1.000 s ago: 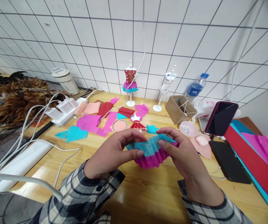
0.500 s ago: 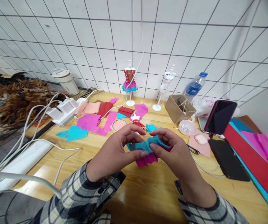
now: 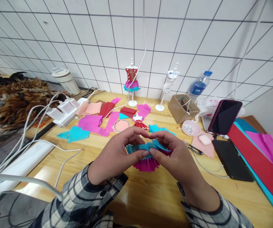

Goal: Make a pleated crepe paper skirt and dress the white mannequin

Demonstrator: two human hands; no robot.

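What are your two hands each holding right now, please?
Left hand: closed, pinching the pleated blue-and-magenta piece.
Right hand: closed, pinching the same piece close beside the left.

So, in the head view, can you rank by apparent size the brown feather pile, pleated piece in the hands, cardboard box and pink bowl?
1. Brown feather pile
2. Cardboard box and pleated piece: too alike to rank; left hand and right hand partly hide the nearer piece
3. Pink bowl
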